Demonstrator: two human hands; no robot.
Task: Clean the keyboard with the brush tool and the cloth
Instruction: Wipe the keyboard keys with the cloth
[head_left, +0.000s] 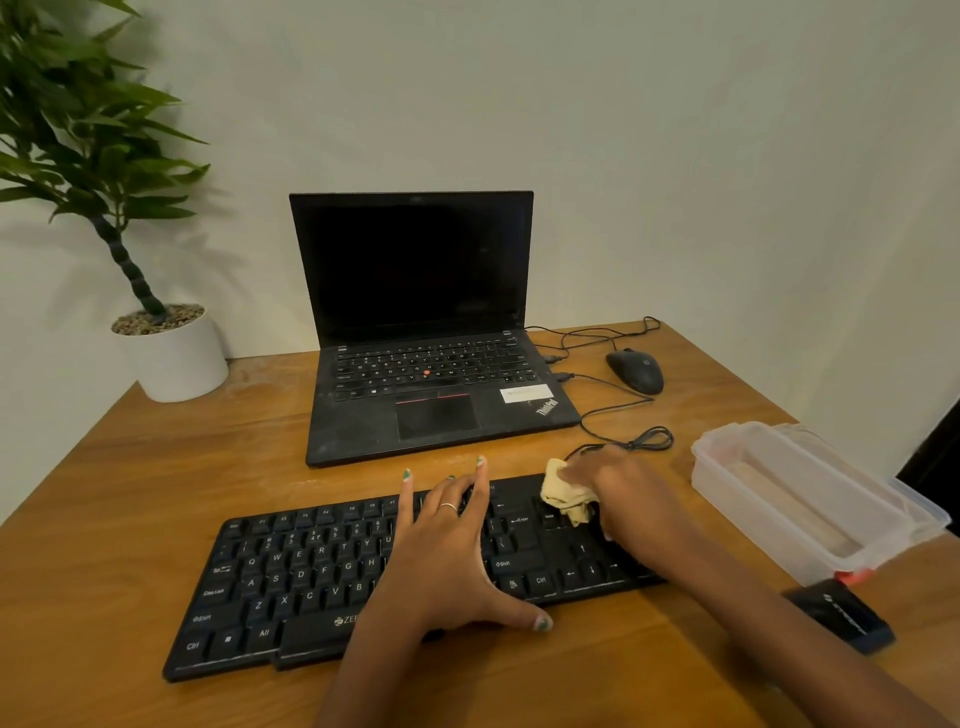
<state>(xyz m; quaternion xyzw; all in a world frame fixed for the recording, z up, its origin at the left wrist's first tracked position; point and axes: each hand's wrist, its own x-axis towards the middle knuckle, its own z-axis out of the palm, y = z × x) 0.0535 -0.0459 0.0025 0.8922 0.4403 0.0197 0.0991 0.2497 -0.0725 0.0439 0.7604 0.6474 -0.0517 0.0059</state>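
Note:
A black full-size keyboard (291, 582) lies across the near part of the wooden desk (130, 493). My left hand (452, 551) rests flat on its middle keys, fingers spread and straight. My right hand (628, 499) grips a crumpled yellow cloth (563, 496) and presses it onto the keys at the keyboard's upper right, above the arrow keys. A black brush tool (841, 616) lies on the desk to the right of the keyboard, apart from both hands.
An open black laptop (431, 405) stands behind the keyboard. A black mouse (636, 370) with its cable lies at the back right. A clear plastic container (810, 499) sits at the right edge. A potted plant (171, 353) stands at the back left.

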